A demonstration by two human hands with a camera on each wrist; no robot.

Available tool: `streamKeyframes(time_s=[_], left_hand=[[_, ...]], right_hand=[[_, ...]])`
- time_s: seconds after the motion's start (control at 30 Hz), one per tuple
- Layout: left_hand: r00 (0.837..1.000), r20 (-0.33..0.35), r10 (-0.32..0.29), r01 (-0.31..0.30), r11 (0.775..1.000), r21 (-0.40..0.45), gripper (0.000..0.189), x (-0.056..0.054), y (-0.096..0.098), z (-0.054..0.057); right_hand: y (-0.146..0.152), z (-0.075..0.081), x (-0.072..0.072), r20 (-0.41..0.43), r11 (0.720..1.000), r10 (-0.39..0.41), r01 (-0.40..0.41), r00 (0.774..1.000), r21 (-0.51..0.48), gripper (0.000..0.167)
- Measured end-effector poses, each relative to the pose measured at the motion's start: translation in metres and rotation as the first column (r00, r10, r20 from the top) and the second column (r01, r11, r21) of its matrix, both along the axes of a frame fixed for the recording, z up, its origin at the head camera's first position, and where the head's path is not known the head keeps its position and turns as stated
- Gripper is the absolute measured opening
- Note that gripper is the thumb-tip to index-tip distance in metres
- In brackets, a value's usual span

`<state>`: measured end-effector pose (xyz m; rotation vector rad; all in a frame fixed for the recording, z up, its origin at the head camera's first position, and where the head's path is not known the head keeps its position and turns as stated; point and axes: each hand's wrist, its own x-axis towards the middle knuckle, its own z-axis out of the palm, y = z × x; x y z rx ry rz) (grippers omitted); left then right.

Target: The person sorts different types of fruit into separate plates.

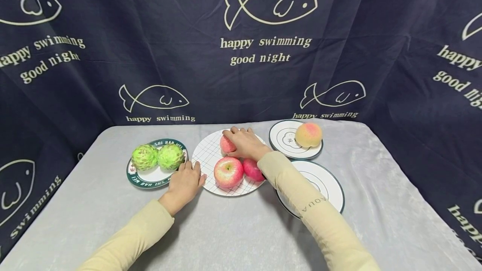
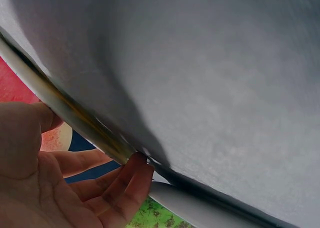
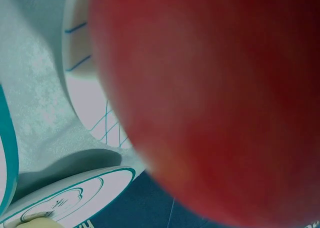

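My right hand (image 1: 246, 142) reaches over the back of a white plate with a grid pattern (image 1: 205, 154) and grips a round pinkish-red fruit (image 1: 227, 144), partly hidden under the fingers. In front of it on the same plate lie a red-and-yellow apple (image 1: 228, 172) and a darker red fruit (image 1: 252, 170), partly covered by the right wrist. A blurred red fruit (image 3: 200, 98) fills much of the right wrist view. My left hand (image 1: 185, 183) is at the grid plate's left edge, its fingers extended; the left wrist view shows fingertips (image 2: 137, 158) at the plate rim.
A green-rimmed oval plate (image 1: 150, 183) at left bears two bumpy green fruits (image 1: 158, 157). At back right, a white plate (image 1: 278, 135) holds a peach (image 1: 308, 135). Another dark-rimmed white plate (image 1: 331, 183) sits partly under the right forearm. A dark fish-print curtain (image 1: 241, 87) hangs behind the table.
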<state>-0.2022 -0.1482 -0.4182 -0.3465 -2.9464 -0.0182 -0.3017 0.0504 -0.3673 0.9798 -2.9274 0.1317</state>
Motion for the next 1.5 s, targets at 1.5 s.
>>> streamKeyframes(time_s=[1.5], left_hand=[[0.998,-0.068,-0.016,0.017,1.000,0.015,0.046,0.001,0.000,-0.002]], right_hand=[[0.078,0.005,-0.017,0.032,0.976,-0.189,0.191,0.981,-0.103,0.070]])
